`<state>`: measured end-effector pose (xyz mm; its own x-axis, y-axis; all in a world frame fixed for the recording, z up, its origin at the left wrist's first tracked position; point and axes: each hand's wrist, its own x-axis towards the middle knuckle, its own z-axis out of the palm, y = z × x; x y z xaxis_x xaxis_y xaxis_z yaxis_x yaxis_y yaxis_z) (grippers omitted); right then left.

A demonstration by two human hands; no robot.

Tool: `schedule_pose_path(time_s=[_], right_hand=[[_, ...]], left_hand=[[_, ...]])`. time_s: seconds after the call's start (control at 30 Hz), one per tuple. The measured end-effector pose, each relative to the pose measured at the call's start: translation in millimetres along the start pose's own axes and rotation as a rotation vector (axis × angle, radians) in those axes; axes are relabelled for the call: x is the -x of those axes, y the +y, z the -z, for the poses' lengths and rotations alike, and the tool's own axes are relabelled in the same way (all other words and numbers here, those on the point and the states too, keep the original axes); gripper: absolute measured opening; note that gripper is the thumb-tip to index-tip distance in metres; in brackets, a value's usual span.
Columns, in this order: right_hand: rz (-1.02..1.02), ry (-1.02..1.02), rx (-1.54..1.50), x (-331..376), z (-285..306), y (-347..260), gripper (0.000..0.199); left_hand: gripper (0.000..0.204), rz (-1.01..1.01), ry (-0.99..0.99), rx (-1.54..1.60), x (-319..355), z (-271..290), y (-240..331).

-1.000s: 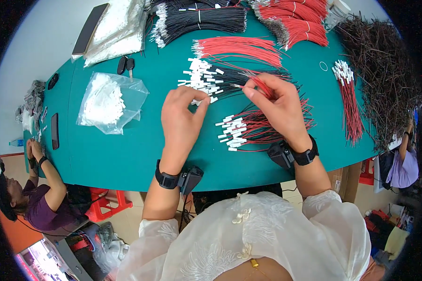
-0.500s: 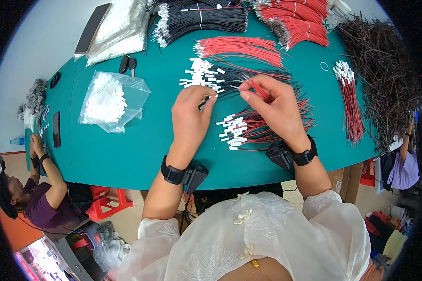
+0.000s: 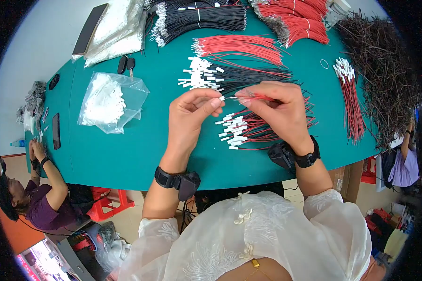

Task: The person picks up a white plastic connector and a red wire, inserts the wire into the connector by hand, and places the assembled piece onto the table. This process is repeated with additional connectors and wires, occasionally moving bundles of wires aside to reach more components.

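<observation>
My left hand (image 3: 187, 117) pinches a small white connector housing (image 3: 222, 98) between thumb and fingertips. My right hand (image 3: 283, 110) is closed on several red wires (image 3: 261, 97), with one metal wire tip pointing at the housing. Whether that tip is inside it is too small to tell. Beyond my hands lies a pile of black wires (image 3: 255, 75) capped with white housings. Just under my right hand are red and black wires (image 3: 260, 133) with white housings at their left ends. Loose red wires (image 3: 239, 49) are spread farther back.
A clear bag of white housings (image 3: 107, 103) lies left, near car keys (image 3: 126, 64). Tied black wires (image 3: 201, 21) and red wires (image 3: 309, 33) line the back. A finished-looking wire bundle (image 3: 349, 98) and a dark wire heap (image 3: 384, 84) are right. Another person (image 3: 47, 201) sits left.
My hands have come together, bringing the red wire's tip up to the white housing. My left hand has turned so its fingertips and the housing show. The right fingers have shifted along the red wires.
</observation>
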<state>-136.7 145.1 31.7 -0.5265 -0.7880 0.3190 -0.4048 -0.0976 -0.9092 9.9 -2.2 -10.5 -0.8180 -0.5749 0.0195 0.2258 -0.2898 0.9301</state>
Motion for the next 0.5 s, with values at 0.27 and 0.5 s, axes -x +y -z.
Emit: schedule_pose_path(time_s=[0.27,0.5], right_hand=[[-0.118,-0.044,0.066,-1.0,2.4,-4.1,0.014],[-0.158,-0.086,0.093,-2.0,-0.6,-2.8,0.014]], left_hand=[[0.014,-0.027,0.005,-0.126,5.7,-7.7,1.9],[0.012,-0.058,0.027,-0.168,7.5,-10.1,2.7]])
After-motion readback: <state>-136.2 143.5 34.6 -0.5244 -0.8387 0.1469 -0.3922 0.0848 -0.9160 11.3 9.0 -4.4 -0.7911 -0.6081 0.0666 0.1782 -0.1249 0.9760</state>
